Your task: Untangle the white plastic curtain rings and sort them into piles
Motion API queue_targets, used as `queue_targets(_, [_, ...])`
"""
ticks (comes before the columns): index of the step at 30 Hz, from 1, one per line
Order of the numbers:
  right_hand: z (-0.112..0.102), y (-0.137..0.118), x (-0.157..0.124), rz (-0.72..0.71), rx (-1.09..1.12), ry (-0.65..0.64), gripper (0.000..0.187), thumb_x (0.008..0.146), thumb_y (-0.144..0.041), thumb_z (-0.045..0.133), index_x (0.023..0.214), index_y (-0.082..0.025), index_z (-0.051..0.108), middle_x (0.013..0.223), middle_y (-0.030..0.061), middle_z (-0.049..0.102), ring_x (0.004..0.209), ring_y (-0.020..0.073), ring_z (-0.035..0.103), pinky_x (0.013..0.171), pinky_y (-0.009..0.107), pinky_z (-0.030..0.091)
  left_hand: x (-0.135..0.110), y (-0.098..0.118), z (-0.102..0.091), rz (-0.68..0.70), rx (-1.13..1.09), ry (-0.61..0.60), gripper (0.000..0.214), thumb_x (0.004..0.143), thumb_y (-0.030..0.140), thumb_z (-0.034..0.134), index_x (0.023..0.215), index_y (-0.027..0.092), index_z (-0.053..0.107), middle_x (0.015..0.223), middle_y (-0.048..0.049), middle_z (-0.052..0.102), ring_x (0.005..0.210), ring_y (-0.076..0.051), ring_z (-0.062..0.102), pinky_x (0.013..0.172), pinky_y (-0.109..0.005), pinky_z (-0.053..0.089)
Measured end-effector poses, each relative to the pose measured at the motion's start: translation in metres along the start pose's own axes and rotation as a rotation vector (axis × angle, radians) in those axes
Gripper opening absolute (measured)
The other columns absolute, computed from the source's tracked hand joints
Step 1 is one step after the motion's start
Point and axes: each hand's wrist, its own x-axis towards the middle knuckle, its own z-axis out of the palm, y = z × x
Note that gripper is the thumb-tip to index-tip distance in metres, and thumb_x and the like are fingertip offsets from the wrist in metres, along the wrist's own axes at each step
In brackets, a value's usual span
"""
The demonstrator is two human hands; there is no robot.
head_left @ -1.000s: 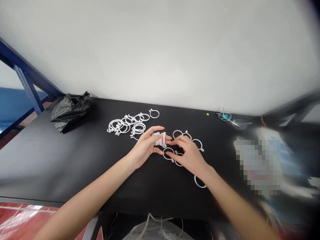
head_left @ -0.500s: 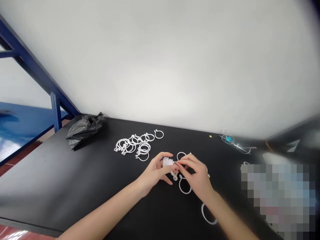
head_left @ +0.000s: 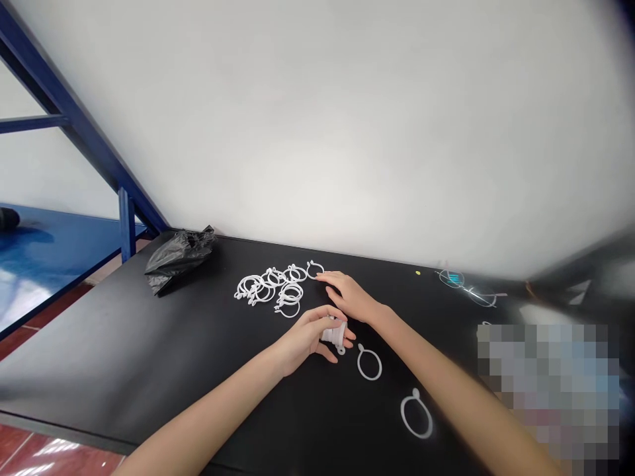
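Observation:
My left hand (head_left: 315, 334) is closed around a stack of white curtain rings (head_left: 333, 334), seen edge-on, with a small eyelet hanging below. Its fingers hide part of the stack. Beyond it my right hand (head_left: 347, 294) reaches left with fingers stretched out. Those fingertips are at the right edge of a single white curtain ring (head_left: 308, 266) lying flat; whether they touch it I cannot tell. Just left of that is a heap of several similar rings (head_left: 268, 284). Nearer me, two loose rings lie apart, one ring (head_left: 381, 367) by the left hand and another ring (head_left: 430, 426) further right.
A crumpled black plastic bag (head_left: 181, 256) lies on the black table (head_left: 124, 350) at the far left. Eyeglasses (head_left: 480, 297) and a small yellow bit (head_left: 417, 272) are at the back right. Blue metal framing (head_left: 126, 225) stands left, a white wall (head_left: 317, 132) behind.
My right hand has left the stack in my left hand and moved left and away to the single ring by the heap. The view has shifted slightly.

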Motion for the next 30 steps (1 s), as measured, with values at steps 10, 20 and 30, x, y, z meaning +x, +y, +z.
queue_targets(10, [-0.053,-0.012,-0.084,0.314,0.103,0.181,0.026,0.082,-0.038,0.068,0.1,-0.02,0.07,0.091,0.0062,0.072,0.07,0.0176,0.065,0.065,0.033,0.054,-0.004,0.003,0.003,0.191,-0.252,0.119,0.042,0.089,0.049,0.056,0.118,0.019,0.054,0.092,-0.0106,0.072,0.094,-0.023,0.069,0.052,-0.02,0.053])
queue_targets(20, [-0.032,-0.031,-0.107,0.248,-0.063,-0.066,0.015,0.082,-0.02,0.063,0.097,-0.023,0.067,0.089,0.0004,0.064,0.06,0.0107,0.051,0.061,0.028,0.045,-0.005,0.005,-0.002,0.15,-0.094,0.022,0.052,0.091,0.056,0.05,0.125,0.017,0.053,0.125,-0.0184,0.064,0.12,-0.03,0.059,0.062,-0.027,0.056])
queue_targets(30, [-0.015,-0.036,-0.105,0.28,0.347,0.326,0.013,0.083,-0.033,0.068,0.086,-0.021,0.07,0.075,0.0017,0.062,0.063,0.0132,0.054,0.05,0.025,0.041,-0.007,0.004,0.003,0.101,-0.063,0.068,0.053,0.095,0.053,0.045,0.133,0.016,0.045,0.117,-0.0197,0.068,0.113,-0.03,0.062,0.072,-0.034,0.055])
